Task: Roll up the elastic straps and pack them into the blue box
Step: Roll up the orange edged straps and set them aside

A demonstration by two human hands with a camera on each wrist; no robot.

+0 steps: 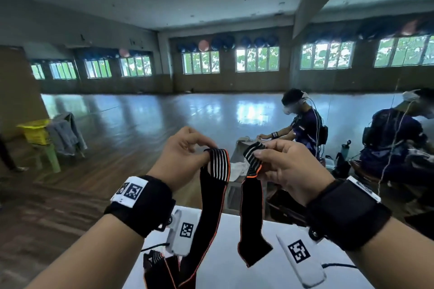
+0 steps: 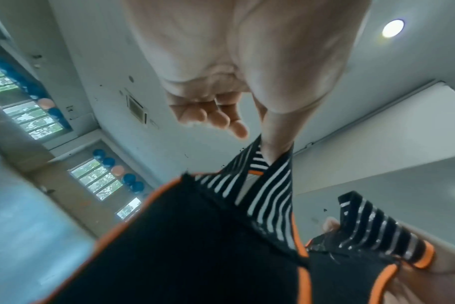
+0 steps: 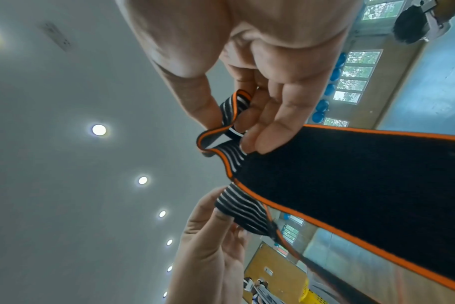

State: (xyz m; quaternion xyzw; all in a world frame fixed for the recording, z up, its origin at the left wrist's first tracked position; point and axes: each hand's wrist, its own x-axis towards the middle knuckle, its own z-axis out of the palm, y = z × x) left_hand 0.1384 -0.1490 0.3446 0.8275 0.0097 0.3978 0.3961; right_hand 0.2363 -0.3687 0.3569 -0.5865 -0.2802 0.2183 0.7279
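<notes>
Early stage: elastic strap (image 1: 212,197) hanging unrolled over the white table (image 1: 225,272), blue box not showing. Left hand (image 1: 180,157) pinching one striped end, right hand (image 1: 285,166) fingers (image 3: 257,131) curling round the other, maybe starting the roll. No readable writing, only marker tags.
</notes>
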